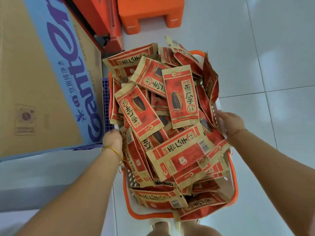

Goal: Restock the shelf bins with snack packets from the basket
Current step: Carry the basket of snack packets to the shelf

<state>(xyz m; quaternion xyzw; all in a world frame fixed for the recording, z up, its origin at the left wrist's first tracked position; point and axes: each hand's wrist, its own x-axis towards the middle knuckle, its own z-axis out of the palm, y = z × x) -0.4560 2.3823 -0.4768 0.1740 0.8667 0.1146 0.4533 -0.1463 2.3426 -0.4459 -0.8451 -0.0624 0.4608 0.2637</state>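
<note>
An orange and white plastic basket is heaped with several red and tan sunflower-seed snack packets. My left hand grips the basket's left rim, its fingers curled over the edge and hidden behind packets. On the opposite rim my right hand holds the basket with fingers wrapped over the side. The basket sits between both arms, above the floor. No shelf bins are in view.
A large cardboard box with blue print lies at the left, over a blue plastic crate. An orange plastic stool and a red fixture stand at the top. White floor tiles spread to the right. My feet show below the basket.
</note>
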